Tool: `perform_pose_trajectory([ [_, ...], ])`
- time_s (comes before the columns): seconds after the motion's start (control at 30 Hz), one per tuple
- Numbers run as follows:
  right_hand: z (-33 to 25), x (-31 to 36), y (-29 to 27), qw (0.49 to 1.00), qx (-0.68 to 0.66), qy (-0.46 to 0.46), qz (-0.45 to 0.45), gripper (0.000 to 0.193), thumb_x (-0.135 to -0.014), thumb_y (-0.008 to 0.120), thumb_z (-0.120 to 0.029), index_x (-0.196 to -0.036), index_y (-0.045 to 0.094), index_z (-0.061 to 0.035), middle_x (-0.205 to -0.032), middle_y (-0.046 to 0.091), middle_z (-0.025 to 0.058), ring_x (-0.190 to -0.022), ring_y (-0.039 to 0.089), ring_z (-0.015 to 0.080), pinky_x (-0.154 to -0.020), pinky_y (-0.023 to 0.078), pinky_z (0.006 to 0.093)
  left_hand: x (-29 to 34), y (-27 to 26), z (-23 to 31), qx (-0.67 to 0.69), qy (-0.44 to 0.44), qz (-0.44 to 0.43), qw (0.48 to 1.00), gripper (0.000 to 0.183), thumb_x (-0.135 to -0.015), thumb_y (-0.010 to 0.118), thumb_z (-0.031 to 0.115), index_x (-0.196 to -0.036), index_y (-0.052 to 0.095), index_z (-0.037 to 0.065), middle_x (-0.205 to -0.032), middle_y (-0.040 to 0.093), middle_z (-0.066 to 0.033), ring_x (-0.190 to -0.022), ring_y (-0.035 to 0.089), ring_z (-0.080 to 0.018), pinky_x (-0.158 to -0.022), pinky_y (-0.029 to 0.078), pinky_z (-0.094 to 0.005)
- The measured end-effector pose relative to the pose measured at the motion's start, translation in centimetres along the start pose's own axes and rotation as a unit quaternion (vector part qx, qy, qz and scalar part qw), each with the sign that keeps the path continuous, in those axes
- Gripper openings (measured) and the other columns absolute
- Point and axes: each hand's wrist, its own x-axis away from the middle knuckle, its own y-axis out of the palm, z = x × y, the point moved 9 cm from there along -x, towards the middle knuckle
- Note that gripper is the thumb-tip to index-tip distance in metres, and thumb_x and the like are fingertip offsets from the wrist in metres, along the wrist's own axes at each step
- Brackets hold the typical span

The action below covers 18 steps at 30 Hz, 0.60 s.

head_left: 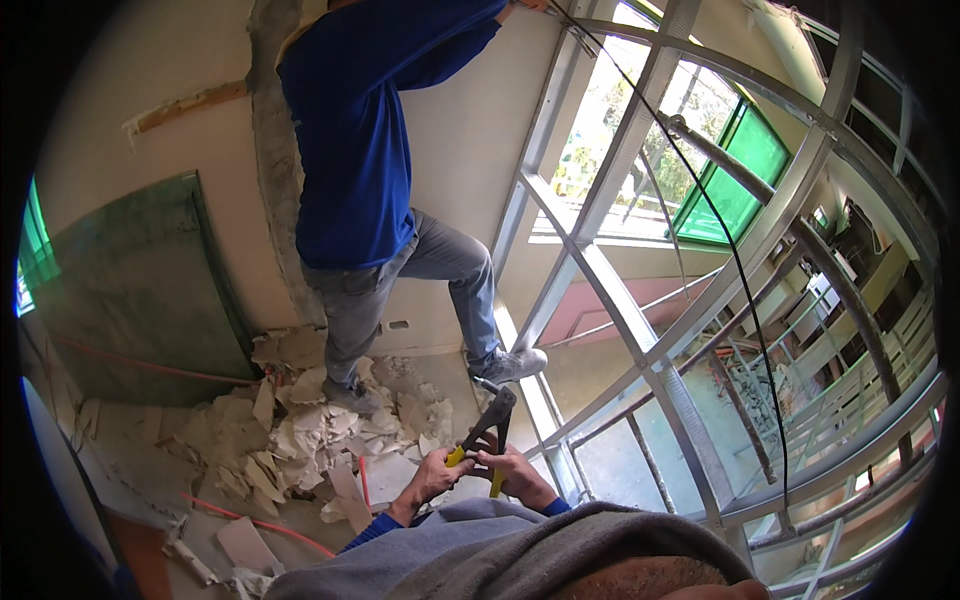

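Observation:
A hand riveter with a dark head and yellow grips is held up in front of me, its nose pointing away toward the metal frame. My left hand is closed around the left yellow handle. On the other handle, my right hand has its fingers curled in, and some fingertips of both hands meet between the handles. The two handles stand a little apart. Whether a rivet sits in the nose is too small to tell.
A person in a blue top stands ahead, one foot on the metal stud frame. Broken plasterboard is heaped at left, near an orange hose. A black cable hangs across the frame. A dark green panel leans on the wall.

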Motion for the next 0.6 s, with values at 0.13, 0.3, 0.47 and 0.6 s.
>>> perform_pose_trajectory([
  [0.13, -0.3, 0.7, 0.1, 1.0, 0.004, -0.008, 0.004, 0.055, -0.099, 0.066, -0.011, -0.149, 0.044, -0.0039, -0.137, 0.059, 0.014, -0.12, 0.063, 0.0254, -0.104, 0.053, 0.0438, 0.2, 0.5, 0.1, -0.007, -0.016, -0.018, 1.0, 0.03, -0.096, 0.074, 0.03, -0.109, 0.074, 0.002, -0.077, 0.065, 0.0006, -0.066, 0.055, -0.0098, -0.06, 0.045, -0.0278],
  [0.3, -0.2, 1.2, -0.6, 1.0, 0.001, -0.004, 0.01, 0.054, -0.1, 0.065, -0.011, -0.149, 0.044, -0.004, -0.138, 0.06, 0.0141, -0.121, 0.062, 0.0256, -0.104, 0.053, 0.0448, 0.2, 1.2, 0.3, 0.006, -0.029, -0.028, 0.999, 0.029, -0.096, 0.074, 0.031, -0.107, 0.075, 0.004, -0.071, 0.06, 0.0027, -0.06, 0.052, -0.0082, -0.055, 0.042, -0.0267],
  [0.47, -0.1, 1.3, -1.5, 1.0, -0.01, -0.003, 0.015, 0.053, -0.1, 0.065, -0.011, -0.148, 0.045, -0.0041, -0.138, 0.06, 0.0143, -0.122, 0.062, 0.0264, -0.105, 0.052, 0.0457, -0.1, 1.8, 0.3, -0.001, -0.025, -0.027, 0.999, 0.03, -0.095, 0.075, 0.032, -0.107, 0.075, 0.005, -0.071, 0.06, 0.0029, -0.06, 0.052, -0.0078, -0.055, 0.042, -0.0262],
  [0.6, -0.6, 1.5, -1.8, 1.0, -0.007, -0.007, 0.012, 0.052, -0.1, 0.065, -0.011, -0.147, 0.045, -0.0041, -0.137, 0.059, 0.0141, -0.121, 0.062, 0.0268, -0.105, 0.052, 0.0461, -0.6, 2.2, 0.5, -0.015, -0.013, -0.027, 0.999, 0.031, -0.096, 0.074, 0.033, -0.107, 0.074, 0.005, -0.071, 0.06, 0.0031, -0.061, 0.052, -0.0075, -0.055, 0.042, -0.0266],
])
